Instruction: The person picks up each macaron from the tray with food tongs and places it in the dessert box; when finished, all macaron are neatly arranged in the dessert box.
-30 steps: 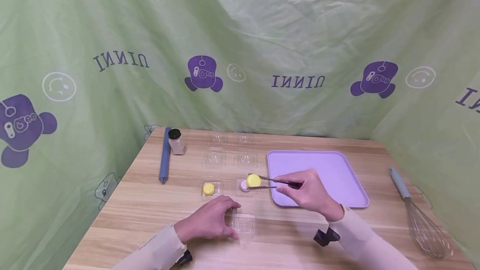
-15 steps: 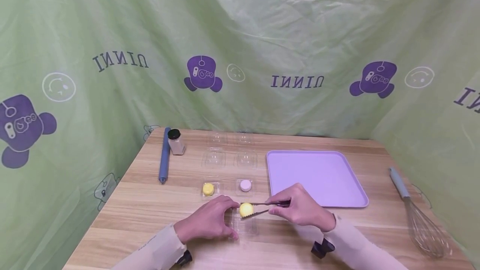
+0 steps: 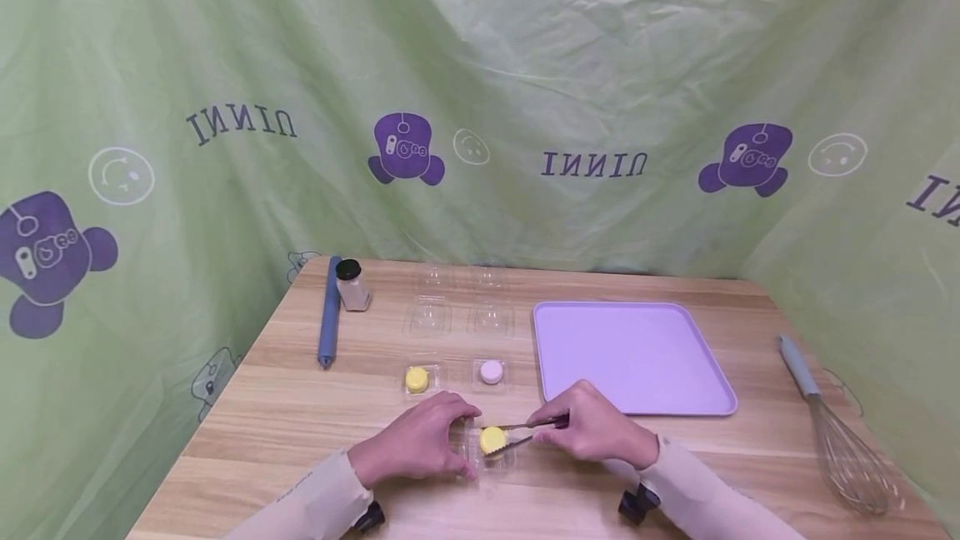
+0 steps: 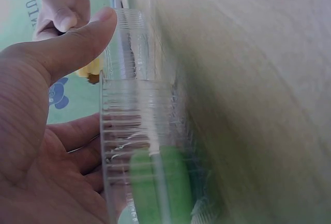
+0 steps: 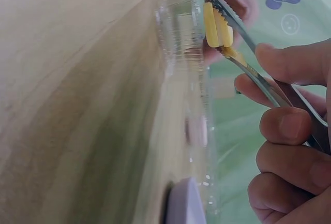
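My right hand (image 3: 588, 430) grips metal tongs (image 5: 248, 61) with toothed tips. The tongs pinch a yellow macaron (image 3: 492, 440), its two shells seen edge-on in the right wrist view. It is held at the opening of a clear plastic box (image 3: 504, 463) near the front of the table. My left hand (image 3: 420, 440) holds that box at its left side, thumb and fingers spread to its near and far corners. In the left wrist view a green macaron (image 4: 160, 182) sits in a clear box beside the palm, hidden by the hand in the head view.
Another yellow macaron (image 3: 417, 380) and a pink macaron (image 3: 491, 372) lie in clear boxes. Clear domed plastic pieces (image 3: 429, 317) stand behind. A purple tray (image 3: 630, 357) is at right, with a whisk (image 3: 843, 448) beyond. A blue rolling pin (image 3: 329, 315) and a jar (image 3: 353, 286) stand left.
The right hand has brought the tongs and yellow macaron from above the pink macaron, toward the front, down to the clear box. The left hand has stayed in place.
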Demonstrator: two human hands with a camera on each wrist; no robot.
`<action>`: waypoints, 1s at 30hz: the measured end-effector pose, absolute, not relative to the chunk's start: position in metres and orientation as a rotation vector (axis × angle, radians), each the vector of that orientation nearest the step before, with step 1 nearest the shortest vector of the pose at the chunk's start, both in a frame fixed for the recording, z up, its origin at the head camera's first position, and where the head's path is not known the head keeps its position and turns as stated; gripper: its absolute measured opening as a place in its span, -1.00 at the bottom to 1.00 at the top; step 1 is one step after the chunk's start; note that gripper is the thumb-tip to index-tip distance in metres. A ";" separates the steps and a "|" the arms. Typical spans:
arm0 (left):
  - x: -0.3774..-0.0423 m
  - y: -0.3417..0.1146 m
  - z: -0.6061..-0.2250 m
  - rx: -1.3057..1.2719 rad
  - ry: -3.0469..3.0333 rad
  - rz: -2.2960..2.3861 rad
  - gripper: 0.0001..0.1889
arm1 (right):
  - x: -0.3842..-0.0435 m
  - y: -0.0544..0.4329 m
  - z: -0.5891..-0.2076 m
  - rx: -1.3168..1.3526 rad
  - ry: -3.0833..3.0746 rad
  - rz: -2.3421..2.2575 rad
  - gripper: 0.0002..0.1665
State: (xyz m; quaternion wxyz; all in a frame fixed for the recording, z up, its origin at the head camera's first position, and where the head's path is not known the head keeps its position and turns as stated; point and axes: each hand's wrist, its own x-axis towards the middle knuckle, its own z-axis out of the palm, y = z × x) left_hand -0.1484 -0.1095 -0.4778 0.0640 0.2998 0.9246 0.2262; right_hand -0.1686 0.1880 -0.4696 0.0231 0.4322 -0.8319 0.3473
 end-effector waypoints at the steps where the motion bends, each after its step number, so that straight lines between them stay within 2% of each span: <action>1: -0.149 -0.110 -0.478 0.904 2.793 0.683 -0.16 | -0.169 0.188 -0.471 1.342 -2.577 1.067 -0.82; 30: -0.146 -0.109 -0.478 0.901 2.776 0.713 -0.14 | -0.170 0.172 -0.466 1.308 -2.764 0.646 -0.81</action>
